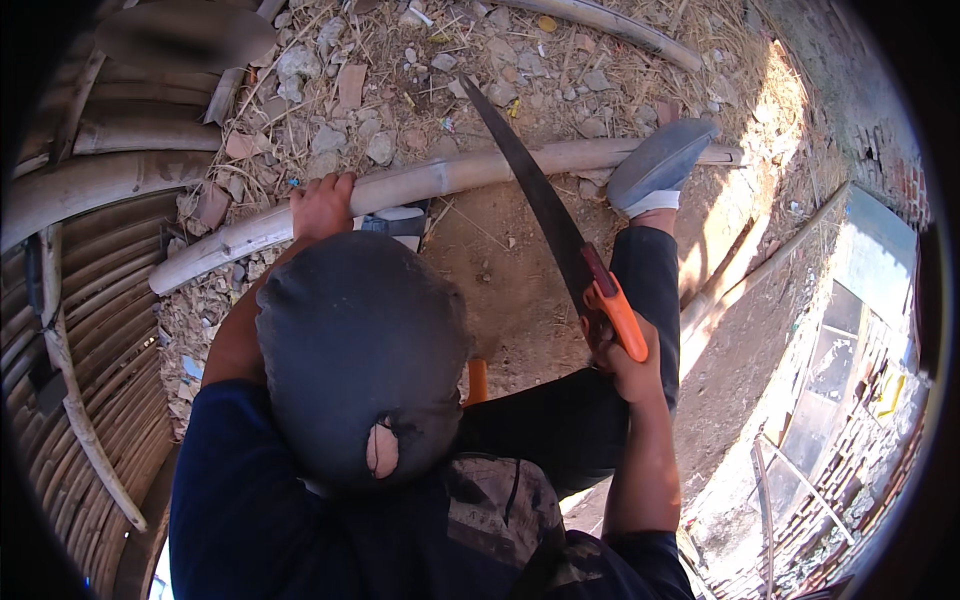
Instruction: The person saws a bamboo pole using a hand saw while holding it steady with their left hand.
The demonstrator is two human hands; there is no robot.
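A long, pale bamboo pole (430, 182) lies across the ground in front of me. My left hand (325, 205) grips it near its left end, fingers wrapped over the top. In my right hand (630, 365) is a hand saw (535, 175) with a dark blade and an orange handle. The blade slants up and left across the pole; whether its teeth touch the bamboo I cannot tell. My right foot, in a grey shoe (660, 165), rests on the pole's right part. Another shoe (400, 220) shows partly by my left hand. A dark rounded cap (360, 350) hides the lower middle.
Stones, broken brick and straw (380, 110) cover the ground beyond the pole. Another bamboo pole (620, 25) lies at the far edge. A slatted bamboo wall (110, 350) stands left, a brick wall (900, 170) right. An orange piece (478, 380) shows beside the cap.
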